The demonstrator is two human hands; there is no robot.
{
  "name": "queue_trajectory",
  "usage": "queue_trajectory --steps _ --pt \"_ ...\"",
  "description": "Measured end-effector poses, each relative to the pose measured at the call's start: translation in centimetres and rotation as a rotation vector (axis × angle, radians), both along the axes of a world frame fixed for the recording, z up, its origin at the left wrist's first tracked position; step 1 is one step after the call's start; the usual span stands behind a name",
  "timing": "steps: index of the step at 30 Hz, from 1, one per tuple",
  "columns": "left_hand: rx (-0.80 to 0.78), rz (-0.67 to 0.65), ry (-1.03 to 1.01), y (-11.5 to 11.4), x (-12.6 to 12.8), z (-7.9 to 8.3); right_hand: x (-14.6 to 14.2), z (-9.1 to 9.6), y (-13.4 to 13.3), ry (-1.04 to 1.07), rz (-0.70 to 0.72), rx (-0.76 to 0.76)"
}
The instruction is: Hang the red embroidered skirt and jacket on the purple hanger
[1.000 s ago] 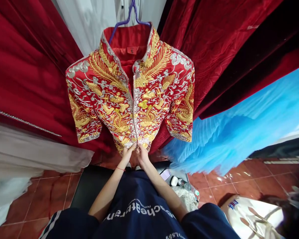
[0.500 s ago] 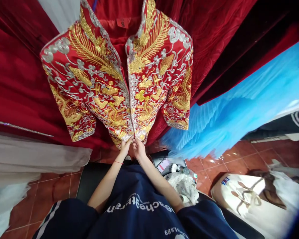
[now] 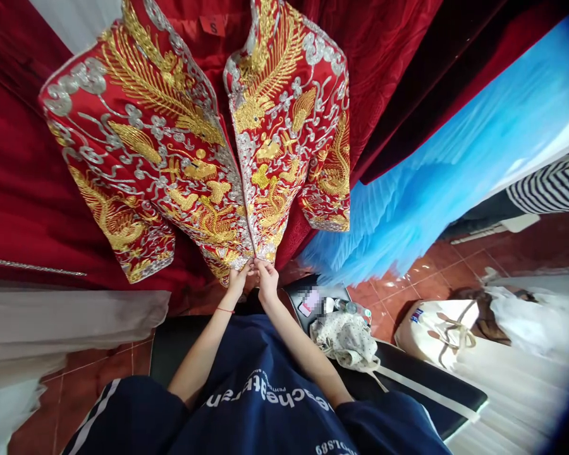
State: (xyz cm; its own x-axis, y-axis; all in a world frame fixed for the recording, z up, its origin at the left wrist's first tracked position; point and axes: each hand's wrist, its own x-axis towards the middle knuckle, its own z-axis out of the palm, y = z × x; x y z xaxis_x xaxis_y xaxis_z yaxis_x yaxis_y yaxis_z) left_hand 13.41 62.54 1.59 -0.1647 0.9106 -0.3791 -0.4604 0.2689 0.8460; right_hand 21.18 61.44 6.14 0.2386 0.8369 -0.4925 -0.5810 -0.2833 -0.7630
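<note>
A red jacket (image 3: 189, 145) thick with gold and silver embroidery hangs in front of me, its front panels meeting along a centre seam. Both my hands are up at its bottom hem. My left hand (image 3: 239, 278) pinches the left panel's lower edge, and my right hand (image 3: 267, 278) pinches the right panel's edge beside it. Their fingers nearly touch at the seam. A thin red string circles my left wrist.
Dark red velvet garments (image 3: 23, 183) hang around the jacket. A blue pleated tulle skirt (image 3: 436, 170) spreads to the right, white fabric (image 3: 52, 316) to the left. A black bench (image 3: 408, 373) holds a spotted cloth bag (image 3: 346, 338) and a phone. White bags (image 3: 436, 328) sit on the red tile floor.
The view has tipped down and shifted, so the jacket appears larger and further left. My hands stay pinched on the hem at the seam. A striped sleeve has come into view at the right.
</note>
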Motion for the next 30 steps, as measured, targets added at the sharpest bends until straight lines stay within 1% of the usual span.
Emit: queue_trajectory --steps 5,11,17,25,30 --pt "0.011 0.005 0.004 -0.2 -0.3 0.2 0.7 0.5 0.2 -0.064 0.105 0.046" --pt "0.016 0.080 0.026 -0.5 -1.6 0.6 0.4 0.1 0.0 -0.161 0.241 0.104" --pt "0.012 0.081 0.017 -0.4 -2.8 0.5 0.2 0.3 0.7 -0.218 0.396 0.174" --pt "-0.008 0.034 -0.040 0.2 -2.2 -0.5 1.2 1.0 0.8 -0.273 0.435 0.214" --pt "-0.016 0.053 -0.044 0.3 -2.5 -0.8 0.6 1.4 0.7 -0.286 0.405 0.220"
